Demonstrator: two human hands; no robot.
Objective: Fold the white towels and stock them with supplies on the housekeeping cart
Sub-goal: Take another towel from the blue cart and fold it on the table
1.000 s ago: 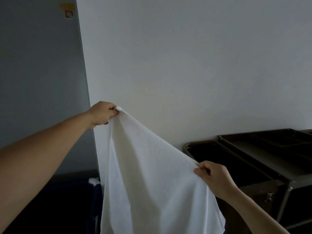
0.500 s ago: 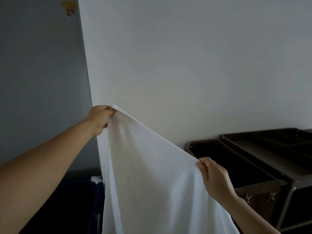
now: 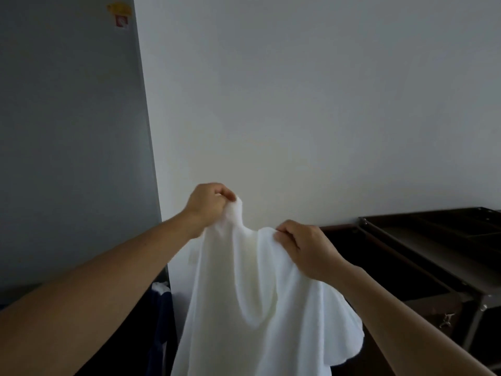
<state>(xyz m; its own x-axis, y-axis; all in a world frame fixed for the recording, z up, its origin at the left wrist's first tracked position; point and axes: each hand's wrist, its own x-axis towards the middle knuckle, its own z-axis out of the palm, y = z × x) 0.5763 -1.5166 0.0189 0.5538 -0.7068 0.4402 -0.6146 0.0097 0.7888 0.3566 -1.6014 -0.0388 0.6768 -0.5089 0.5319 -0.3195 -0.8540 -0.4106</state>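
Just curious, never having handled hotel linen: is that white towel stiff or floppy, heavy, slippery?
Probably very floppy: the white towel sags in a deep fold between the left hand and right hand. Likely light for its size, since two pinches at its top edge carry it. Seemingly not slippery: those pinches hold.

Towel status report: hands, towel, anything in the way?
Left hand, right hand both pinch white towel at top edge, close together. Towel hangs slack, not on housekeeping cart. Nothing seen in the way.
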